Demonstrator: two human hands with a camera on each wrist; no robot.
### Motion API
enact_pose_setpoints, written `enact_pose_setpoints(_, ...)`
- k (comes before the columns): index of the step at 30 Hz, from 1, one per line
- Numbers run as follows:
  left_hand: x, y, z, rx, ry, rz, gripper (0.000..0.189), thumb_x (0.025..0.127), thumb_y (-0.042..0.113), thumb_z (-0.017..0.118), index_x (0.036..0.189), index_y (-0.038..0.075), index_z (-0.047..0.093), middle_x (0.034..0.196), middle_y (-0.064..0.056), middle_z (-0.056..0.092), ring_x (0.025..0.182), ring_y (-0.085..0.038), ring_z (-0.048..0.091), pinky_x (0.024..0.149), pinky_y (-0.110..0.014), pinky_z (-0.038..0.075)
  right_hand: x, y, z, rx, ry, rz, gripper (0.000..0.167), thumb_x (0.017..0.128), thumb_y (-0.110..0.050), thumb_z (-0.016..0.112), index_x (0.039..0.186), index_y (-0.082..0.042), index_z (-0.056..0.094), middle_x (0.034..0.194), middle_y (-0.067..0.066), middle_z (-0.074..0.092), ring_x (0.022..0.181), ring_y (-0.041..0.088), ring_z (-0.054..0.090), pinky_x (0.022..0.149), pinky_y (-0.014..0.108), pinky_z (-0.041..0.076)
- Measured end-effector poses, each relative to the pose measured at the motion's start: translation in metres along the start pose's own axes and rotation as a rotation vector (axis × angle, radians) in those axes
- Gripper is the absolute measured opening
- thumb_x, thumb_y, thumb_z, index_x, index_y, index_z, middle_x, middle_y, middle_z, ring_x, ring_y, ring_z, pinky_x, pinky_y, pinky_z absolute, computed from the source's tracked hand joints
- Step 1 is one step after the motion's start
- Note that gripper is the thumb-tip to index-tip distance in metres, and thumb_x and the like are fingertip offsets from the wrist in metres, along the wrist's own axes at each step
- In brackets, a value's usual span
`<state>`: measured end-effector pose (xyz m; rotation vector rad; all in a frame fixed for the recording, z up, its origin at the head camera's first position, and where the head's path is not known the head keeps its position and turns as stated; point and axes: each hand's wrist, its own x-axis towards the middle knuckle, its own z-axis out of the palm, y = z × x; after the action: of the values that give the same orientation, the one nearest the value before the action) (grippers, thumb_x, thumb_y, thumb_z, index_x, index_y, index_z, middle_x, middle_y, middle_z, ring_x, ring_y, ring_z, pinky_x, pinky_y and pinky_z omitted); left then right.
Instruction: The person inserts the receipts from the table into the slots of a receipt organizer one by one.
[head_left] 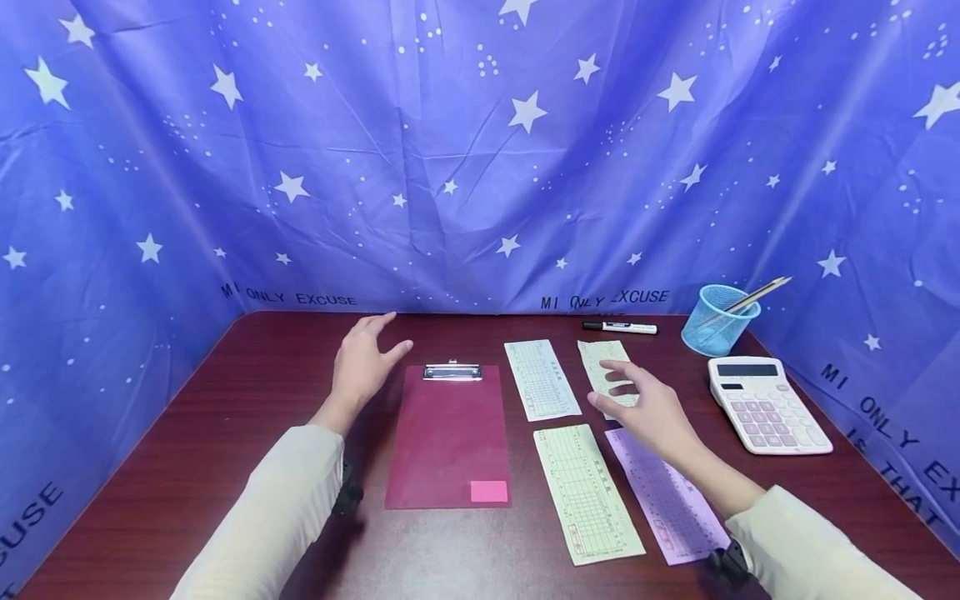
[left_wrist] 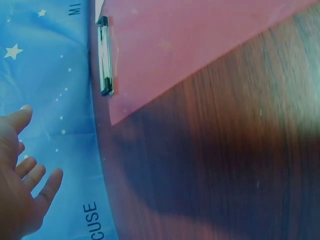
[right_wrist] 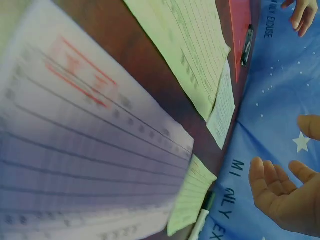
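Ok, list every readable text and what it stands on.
"MI ONLY EXCUSE", twice: blue curtain, along the table's far edge.
"MI ONLY EX", cut off: curtain, right.
"IS THAT": curtain, right, below that.
"USE", cut off: curtain, left.
Too small or blurred: print on the paper slips, marker and calculator.

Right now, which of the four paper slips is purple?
The near-right slip, right of the near yellow-green slip. Only it is purple; the far-left slip is whitish, the far-right slip pale yellow-green.
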<state>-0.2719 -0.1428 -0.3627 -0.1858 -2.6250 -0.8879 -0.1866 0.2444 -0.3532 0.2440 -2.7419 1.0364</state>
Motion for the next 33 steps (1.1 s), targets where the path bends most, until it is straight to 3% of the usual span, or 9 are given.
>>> enact_pose_setpoints(7, 0.000, 0.005, 0.019, -0.111, -0.030, 0.017, 0.056, 0.087, 0.024, 0.081, 0.135, 0.000, 0.062, 0.136, -0.023, 0.059, 0.121, -0.039, 0.059, 0.101, -0.053, 0.045, -0.018, 0.004, 0.003, 0.092, -0.034, 0.081, 0.051, 0.092, -0.025, 0.077, 0.135, -0.002, 0.061, 0.116, 0.018, 0.070, 0.100, 0.029, 0.072, 0.078, 0.033, 0.055)
enact_pose_setpoints(12, -0.002, 0.006, 0.034, -0.159, -0.074, 0.026, 0.054, 0.085, 0.018, 0.081, 0.132, -0.002, 0.064, 0.132, -0.024, 0.061, 0.114, -0.039, 0.062, 0.099, -0.052, 0.046, -0.031, 0.004, 0.006, 0.131, -0.074, 0.137, 0.053, 0.091, -0.026, 0.078, 0.134, 0.000, 0.061, 0.114, 0.015, 0.071, 0.099, 0.026, 0.072, 0.076, 0.029, 0.054)
enact_pose_setpoints(21, -0.005, 0.013, 0.052, -0.112, -0.170, -0.012, 0.047, 0.085, 0.011, 0.079, 0.129, -0.002, 0.066, 0.125, -0.025, 0.064, 0.115, -0.039, 0.062, 0.101, -0.050, 0.047, -0.048, 0.008, 0.013, 0.128, -0.112, 0.232, 0.053, 0.088, -0.027, 0.081, 0.130, 0.000, 0.064, 0.109, 0.012, 0.073, 0.097, 0.023, 0.071, 0.068, 0.027, 0.055)
enact_pose_setpoints(28, -0.007, 0.017, 0.060, -0.060, -0.256, -0.075, 0.050, 0.083, 0.016, 0.080, 0.129, 0.002, 0.068, 0.129, -0.024, 0.063, 0.121, -0.040, 0.059, 0.102, -0.050, 0.046, -0.056, 0.009, 0.018, 0.072, -0.136, 0.275, 0.051, 0.085, -0.027, 0.084, 0.124, -0.001, 0.067, 0.101, 0.005, 0.073, 0.093, 0.021, 0.070, 0.071, 0.031, 0.053)
enact_pose_setpoints(33, -0.006, 0.017, 0.063, -0.029, -0.283, -0.082, 0.051, 0.083, 0.019, 0.082, 0.129, 0.003, 0.068, 0.128, -0.023, 0.063, 0.121, -0.039, 0.058, 0.101, -0.049, 0.046, -0.059, 0.011, 0.019, 0.047, -0.149, 0.275, 0.051, 0.082, -0.027, 0.086, 0.121, -0.002, 0.067, 0.099, 0.003, 0.072, 0.091, 0.019, 0.069, 0.068, 0.030, 0.053)
